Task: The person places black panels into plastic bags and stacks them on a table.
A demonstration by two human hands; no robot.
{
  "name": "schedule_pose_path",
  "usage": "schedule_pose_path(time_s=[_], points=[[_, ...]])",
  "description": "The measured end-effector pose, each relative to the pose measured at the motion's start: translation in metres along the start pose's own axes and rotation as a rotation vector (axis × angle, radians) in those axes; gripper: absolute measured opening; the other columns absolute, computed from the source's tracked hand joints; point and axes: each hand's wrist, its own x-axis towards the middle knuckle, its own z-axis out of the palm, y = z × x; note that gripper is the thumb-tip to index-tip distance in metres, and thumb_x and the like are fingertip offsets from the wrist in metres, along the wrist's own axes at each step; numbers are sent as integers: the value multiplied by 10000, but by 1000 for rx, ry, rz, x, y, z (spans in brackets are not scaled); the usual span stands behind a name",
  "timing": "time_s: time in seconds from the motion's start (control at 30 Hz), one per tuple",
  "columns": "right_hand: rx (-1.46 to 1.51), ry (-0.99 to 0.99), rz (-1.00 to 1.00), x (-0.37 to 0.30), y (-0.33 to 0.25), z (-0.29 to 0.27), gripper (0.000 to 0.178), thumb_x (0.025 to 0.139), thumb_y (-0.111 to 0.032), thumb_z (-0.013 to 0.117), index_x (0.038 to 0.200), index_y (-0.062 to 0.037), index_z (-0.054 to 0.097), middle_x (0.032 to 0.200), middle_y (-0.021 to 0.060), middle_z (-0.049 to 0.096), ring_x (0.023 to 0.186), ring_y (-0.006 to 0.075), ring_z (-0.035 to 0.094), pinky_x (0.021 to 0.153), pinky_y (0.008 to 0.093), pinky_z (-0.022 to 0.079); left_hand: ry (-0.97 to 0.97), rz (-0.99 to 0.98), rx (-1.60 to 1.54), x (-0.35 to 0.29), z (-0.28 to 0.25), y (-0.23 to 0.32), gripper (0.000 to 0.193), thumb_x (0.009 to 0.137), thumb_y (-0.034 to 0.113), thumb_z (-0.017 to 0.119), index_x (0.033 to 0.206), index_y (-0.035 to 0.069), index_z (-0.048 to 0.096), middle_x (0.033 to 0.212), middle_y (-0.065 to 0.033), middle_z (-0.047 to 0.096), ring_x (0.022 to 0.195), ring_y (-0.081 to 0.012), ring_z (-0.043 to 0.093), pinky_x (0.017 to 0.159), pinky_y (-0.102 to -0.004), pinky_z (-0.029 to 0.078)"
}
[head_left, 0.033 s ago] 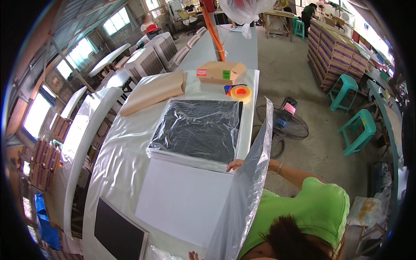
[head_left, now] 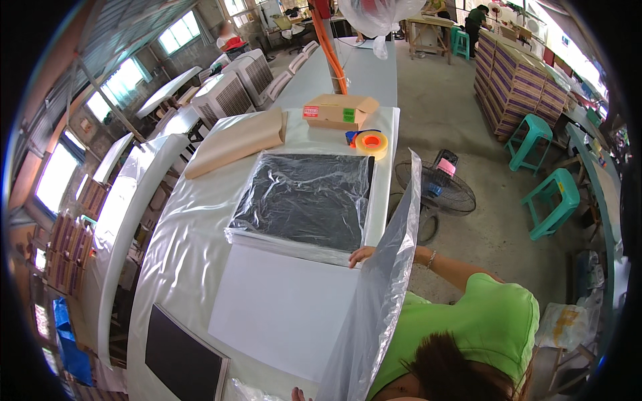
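Observation:
My right hand (head_left: 362, 256), with a bracelet on its wrist, reaches past an upright clear plastic sheet (head_left: 384, 287). Its fingers are extended at the near right corner of a dark panel (head_left: 301, 200) covered in wrinkled clear film. That sheet hides part of the wrist. Just in front of the panel lies a large white board (head_left: 281, 301). At the lower edge, only the fingertips of my left hand (head_left: 299, 395) show, slightly apart, near crumpled clear plastic (head_left: 251, 389). Left of it is a black panel (head_left: 184, 354).
Brown paper (head_left: 237, 144), a cardboard box (head_left: 340, 111) and a yellow tape roll (head_left: 372, 143) sit at the table's far end. Beside the table on the right stands a black fan (head_left: 448, 190). Green stools (head_left: 552, 200) and stacked cartons (head_left: 515, 87) are farther right.

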Motion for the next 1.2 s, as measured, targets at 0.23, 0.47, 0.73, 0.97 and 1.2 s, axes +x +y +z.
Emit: schedule_pose_path(time_s=[0.23,0.47,0.73,0.97,1.2], points=[[-138,172,-184,41,72,17,400,903,-318,572,1190,-41,558,1138,47,608,1102,155,504,1013,336,334,-12,13,33,-21,18,25,364,900,85,519,1241,14,413,857,-76,515,740,-170,491,708,-273,445],[-154,321,-207,67,100,26,279,928,-223,541,1128,-29,553,1000,97,621,922,171,540,841,322,425,-14,74,52,-65,34,57,326,909,96,510,1209,-13,444,846,-77,512,732,-173,482,710,-273,437],[-149,665,-102,92,137,-20,492,908,-210,569,1298,48,415,1279,199,492,1170,240,485,986,319,375,-167,208,246,-63,97,138,274,943,158,476,1065,-86,502,889,-113,540,776,-192,487,763,-296,422],[-421,892,-237,129,138,-173,507,850,-192,617,1265,49,455,1286,238,486,1194,320,481,988,365,387,-246,379,81,-41,244,190,589,942,156,476,1402,-55,176,1180,-232,500,1040,-247,499,919,-309,372],[-699,953,-160,153,96,-286,352,822,-144,606,1130,20,564,1082,197,615,1011,292,602,868,335,461,-438,333,247,-15,349,175,670,931,203,500,1415,-59,118,891,-199,630,785,-256,589,760,-346,456]])
